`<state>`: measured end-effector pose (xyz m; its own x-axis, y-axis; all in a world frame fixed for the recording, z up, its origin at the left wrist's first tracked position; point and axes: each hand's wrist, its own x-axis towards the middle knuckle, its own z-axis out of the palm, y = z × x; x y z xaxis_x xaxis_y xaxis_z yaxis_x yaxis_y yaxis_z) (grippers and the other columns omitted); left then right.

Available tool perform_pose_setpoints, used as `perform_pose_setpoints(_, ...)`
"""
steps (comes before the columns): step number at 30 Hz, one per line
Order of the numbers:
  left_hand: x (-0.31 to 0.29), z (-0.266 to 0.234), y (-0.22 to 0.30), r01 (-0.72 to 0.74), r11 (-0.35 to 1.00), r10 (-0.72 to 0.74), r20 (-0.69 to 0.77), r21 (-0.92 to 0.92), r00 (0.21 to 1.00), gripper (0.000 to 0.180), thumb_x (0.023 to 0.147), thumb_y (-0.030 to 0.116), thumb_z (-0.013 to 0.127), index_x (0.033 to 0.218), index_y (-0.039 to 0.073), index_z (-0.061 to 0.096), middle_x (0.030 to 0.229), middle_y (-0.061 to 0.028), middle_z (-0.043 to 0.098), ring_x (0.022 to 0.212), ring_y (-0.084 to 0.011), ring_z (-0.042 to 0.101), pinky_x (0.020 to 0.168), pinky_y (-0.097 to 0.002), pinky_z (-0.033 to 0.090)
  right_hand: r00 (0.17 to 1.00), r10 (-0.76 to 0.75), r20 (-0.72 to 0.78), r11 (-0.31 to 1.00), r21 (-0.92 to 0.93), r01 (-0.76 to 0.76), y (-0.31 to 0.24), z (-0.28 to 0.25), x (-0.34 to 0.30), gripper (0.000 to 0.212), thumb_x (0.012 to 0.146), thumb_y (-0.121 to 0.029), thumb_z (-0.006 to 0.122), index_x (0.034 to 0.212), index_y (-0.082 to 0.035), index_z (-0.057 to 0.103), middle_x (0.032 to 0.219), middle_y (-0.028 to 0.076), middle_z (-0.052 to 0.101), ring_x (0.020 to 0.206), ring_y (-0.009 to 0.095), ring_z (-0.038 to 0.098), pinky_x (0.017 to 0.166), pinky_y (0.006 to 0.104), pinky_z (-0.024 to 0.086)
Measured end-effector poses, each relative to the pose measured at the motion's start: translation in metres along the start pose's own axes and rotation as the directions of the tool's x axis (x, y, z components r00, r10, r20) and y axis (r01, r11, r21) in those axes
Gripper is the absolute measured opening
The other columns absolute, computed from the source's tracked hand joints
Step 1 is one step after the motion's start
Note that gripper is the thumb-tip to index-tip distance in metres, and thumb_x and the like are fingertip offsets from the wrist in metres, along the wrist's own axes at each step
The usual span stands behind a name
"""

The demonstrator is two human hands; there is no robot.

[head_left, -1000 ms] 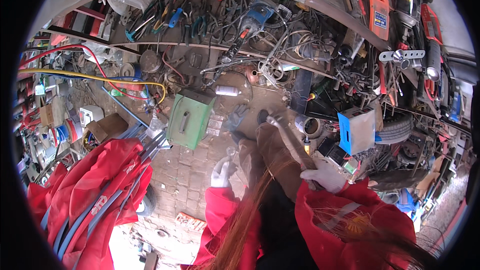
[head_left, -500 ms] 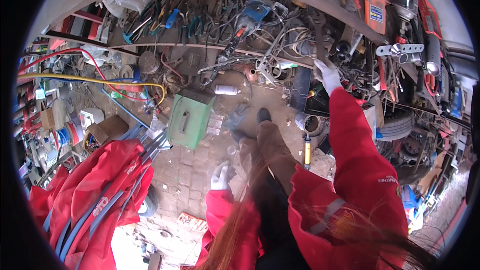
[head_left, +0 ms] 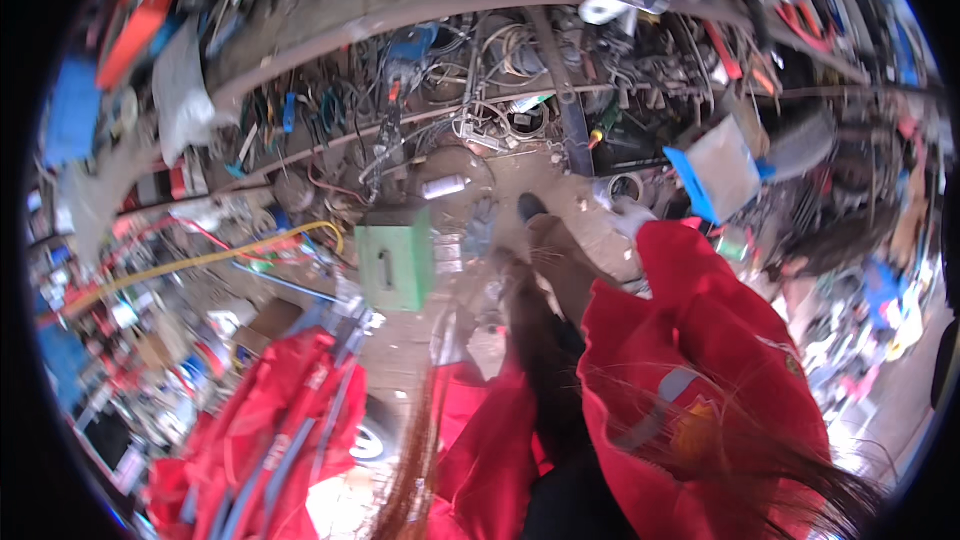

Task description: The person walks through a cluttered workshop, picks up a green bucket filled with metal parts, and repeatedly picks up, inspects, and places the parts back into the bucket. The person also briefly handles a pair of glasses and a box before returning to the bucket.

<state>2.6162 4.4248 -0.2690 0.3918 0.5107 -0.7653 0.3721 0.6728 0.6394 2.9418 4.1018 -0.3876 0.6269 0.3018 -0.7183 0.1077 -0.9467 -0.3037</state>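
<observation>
In the head view, the right hand (head_left: 628,215), in a white glove at the end of a red sleeve (head_left: 700,310), reaches low toward a white ring-shaped part (head_left: 627,186) just beyond its fingers, beside a blue-edged grey box (head_left: 722,168); I cannot tell how far it is open or whether it grips anything. The left hand is hidden from sight, and a green metal box (head_left: 394,258) lies on the floor well off to the left of the right hand.

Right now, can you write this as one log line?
right hand: white glove, low by floor clutter | left hand: hidden | green box: on floor
</observation>
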Motion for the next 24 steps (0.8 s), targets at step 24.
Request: perform_pose_setpoints(24,-0.167,0.187,0.019,-0.356,0.794,-0.149,0.726,0.493,0.672,0.031,0.097,0.025,0.065,0.119,0.003,0.066,0.098,-0.0088,0.071,0.081,-0.0166,0.068,0.071,-0.0296,0.057,0.415,0.813,0.409,-0.358,0.912,-0.198,0.184,0.326,-0.584,0.041,0.092,-0.024,0.068,0.122,0.003,0.058,0.072,0.008,0.064,0.051,0.017,0.058,0.044,0.0322,0.045)
